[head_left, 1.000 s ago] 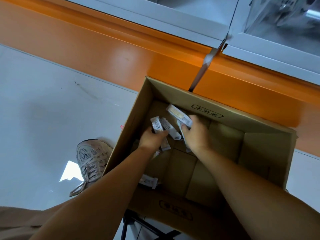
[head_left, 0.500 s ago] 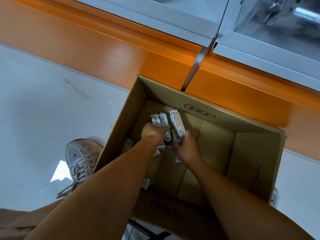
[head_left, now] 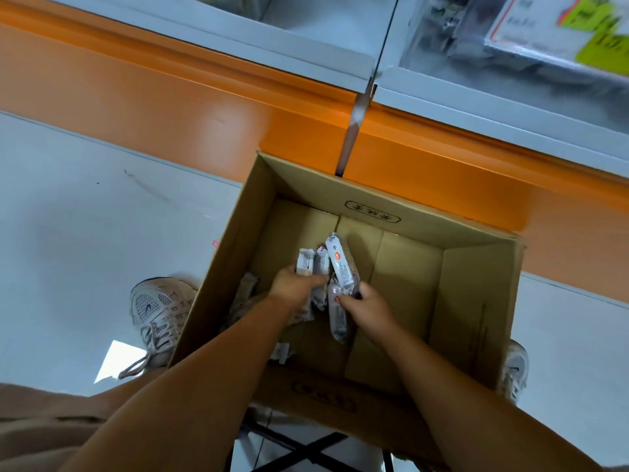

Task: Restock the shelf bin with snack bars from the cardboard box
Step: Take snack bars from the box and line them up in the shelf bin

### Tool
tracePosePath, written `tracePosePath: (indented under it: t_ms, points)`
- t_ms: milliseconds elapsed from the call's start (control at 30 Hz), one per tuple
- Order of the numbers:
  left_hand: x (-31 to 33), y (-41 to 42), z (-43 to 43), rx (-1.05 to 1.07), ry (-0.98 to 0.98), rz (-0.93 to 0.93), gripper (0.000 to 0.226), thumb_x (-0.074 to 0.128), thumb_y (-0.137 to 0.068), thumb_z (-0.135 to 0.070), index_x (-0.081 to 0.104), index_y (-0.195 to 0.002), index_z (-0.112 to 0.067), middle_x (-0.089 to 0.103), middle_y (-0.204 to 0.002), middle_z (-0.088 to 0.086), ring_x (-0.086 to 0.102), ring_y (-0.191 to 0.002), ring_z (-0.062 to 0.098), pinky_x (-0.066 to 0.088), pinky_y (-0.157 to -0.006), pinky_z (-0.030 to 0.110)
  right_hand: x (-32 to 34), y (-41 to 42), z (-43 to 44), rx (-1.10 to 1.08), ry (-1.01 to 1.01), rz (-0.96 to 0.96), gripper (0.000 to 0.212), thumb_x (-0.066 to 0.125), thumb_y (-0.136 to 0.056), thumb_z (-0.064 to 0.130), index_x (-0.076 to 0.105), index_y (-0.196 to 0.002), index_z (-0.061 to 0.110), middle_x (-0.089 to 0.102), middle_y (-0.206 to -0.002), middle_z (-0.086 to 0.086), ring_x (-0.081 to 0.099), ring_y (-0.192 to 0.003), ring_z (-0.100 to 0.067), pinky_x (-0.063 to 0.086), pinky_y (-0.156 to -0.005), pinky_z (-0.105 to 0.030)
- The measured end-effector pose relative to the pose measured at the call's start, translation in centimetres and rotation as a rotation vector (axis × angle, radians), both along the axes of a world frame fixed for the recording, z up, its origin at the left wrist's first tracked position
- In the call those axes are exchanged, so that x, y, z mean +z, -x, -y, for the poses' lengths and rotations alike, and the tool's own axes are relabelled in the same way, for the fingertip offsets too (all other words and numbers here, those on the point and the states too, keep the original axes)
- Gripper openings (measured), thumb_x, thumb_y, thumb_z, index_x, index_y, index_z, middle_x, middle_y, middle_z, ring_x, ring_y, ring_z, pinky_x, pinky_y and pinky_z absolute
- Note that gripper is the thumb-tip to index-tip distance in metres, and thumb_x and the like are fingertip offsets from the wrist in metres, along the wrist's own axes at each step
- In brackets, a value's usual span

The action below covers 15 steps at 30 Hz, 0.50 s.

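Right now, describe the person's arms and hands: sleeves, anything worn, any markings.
The left forearm and right forearm are bare to the frame edge: no sleeves, watch, bands or gloves show. No ring shows on the left hand. The right hand has one red-painted nail.

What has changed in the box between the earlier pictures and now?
The right hand turned its long white-wrapped snack bar from slanting to nearly upright and brought it beside the white-wrapped bars gripped in the left hand. Both hands still grip bars inside the open brown cardboard box, which stayed put.
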<state>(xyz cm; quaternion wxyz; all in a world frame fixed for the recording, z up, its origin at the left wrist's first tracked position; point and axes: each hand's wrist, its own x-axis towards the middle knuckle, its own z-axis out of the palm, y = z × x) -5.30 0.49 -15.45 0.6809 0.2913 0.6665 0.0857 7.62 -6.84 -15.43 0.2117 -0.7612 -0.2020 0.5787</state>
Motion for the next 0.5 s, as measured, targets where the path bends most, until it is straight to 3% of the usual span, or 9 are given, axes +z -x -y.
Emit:
tracePosePath:
  t_ms: [67, 133, 233, 367, 500]
  points:
    - [1.1, 0.5, 0.4, -0.030, 0.037, 0.074, 0.037, 0.082, -0.076, -0.013, 0.067, -0.109, -0.005, 0.076, -0.099, 0.013, 0.073, -0.090, 0.031, 0.059, -0.084, 0.046, 1.0, -0.2, 0.3, 0.003, -0.018, -0.019, 0.033, 0.064, -0.089, 0.013, 0.058, -0.121, 0.015, 0.067, -0.106, -0.003, 0.063, -0.090, -0.014, 0.049, -0.072, -0.024]
    - [2.0, 0.9, 0.8, -0.079, 0.039, 0.125, 0.043, 0.085, -0.072, -0.015, 0.068, -0.111, -0.004, 0.076, -0.099, 0.013, 0.073, -0.094, 0.033, 0.056, -0.090, 0.052, 2.1, -0.2, 0.6, 0.008, -0.046, -0.029, 0.032, 0.065, -0.088, 0.011, 0.059, -0.120, 0.014, 0.068, -0.107, -0.004, 0.064, -0.093, -0.016, 0.052, -0.079, -0.027]
    - [3.6, 1.3, 1.3, -0.079, -0.005, 0.190, 0.035, 0.080, -0.078, -0.008, 0.069, -0.110, -0.003, 0.075, -0.103, 0.016, 0.072, -0.097, 0.032, 0.060, -0.081, 0.042, 3.7, 0.1, 1.1, 0.017, -0.088, -0.041, 0.032, 0.066, -0.087, 0.012, 0.060, -0.119, 0.016, 0.069, -0.109, -0.003, 0.065, -0.099, -0.017, 0.052, -0.091, -0.035]
    - [5.9, 1.7, 2.0, -0.091, -0.084, 0.306, 0.026, 0.073, -0.082, 0.000, 0.069, -0.107, -0.008, 0.076, -0.102, 0.014, 0.073, -0.093, 0.029, 0.060, -0.076, 0.036, 6.2, 0.7, 2.0, 0.001, -0.158, -0.040, 0.031, 0.064, -0.089, 0.017, 0.059, -0.119, 0.024, 0.067, -0.100, 0.010, 0.062, -0.087, -0.003, 0.046, -0.068, -0.022]
    - [8.1, 1.7, 2.6, -0.126, -0.187, 0.397, 0.038, 0.074, -0.079, 0.005, 0.066, -0.115, -0.005, 0.073, -0.111, 0.017, 0.070, -0.103, 0.034, 0.055, -0.092, 0.047, 9.0, 0.7, 2.9, 0.009, -0.248, 0.016, 0.033, 0.062, -0.090, 0.021, 0.057, -0.122, 0.028, 0.068, -0.109, 0.009, 0.064, -0.094, -0.005, 0.048, -0.071, -0.023]
